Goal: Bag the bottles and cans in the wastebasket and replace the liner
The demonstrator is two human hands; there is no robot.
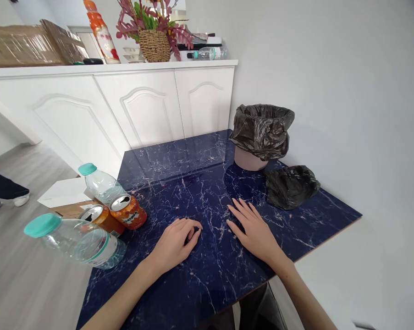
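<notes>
My left hand (pixel 177 240) rests on the dark blue marbled tabletop (pixel 203 192) with its fingers curled in and the thumb near the index fingertip; no object shows in it. Flat on the same surface, my right hand (pixel 251 231) is open, fingers stretched forward. Left of my left hand stand two orange soda cans, a nearer one (pixel 105 221) and a farther one (pixel 129 213). Two clear plastic bottles with teal caps flank them, one in front (pixel 90 245) and one behind (pixel 105 183). A crumpled black plastic bag (pixel 291 185) lies beyond my right hand.
A bin (pixel 250 158) lined with a black bag (pixel 263 128) stands at the table's back right by the wall. Behind is a white cabinet (pixel 141 107) carrying a flower basket (pixel 154 46) and bottles. A person's feet (pixel 21 200) show at left, near a cardboard box (pixel 71 208).
</notes>
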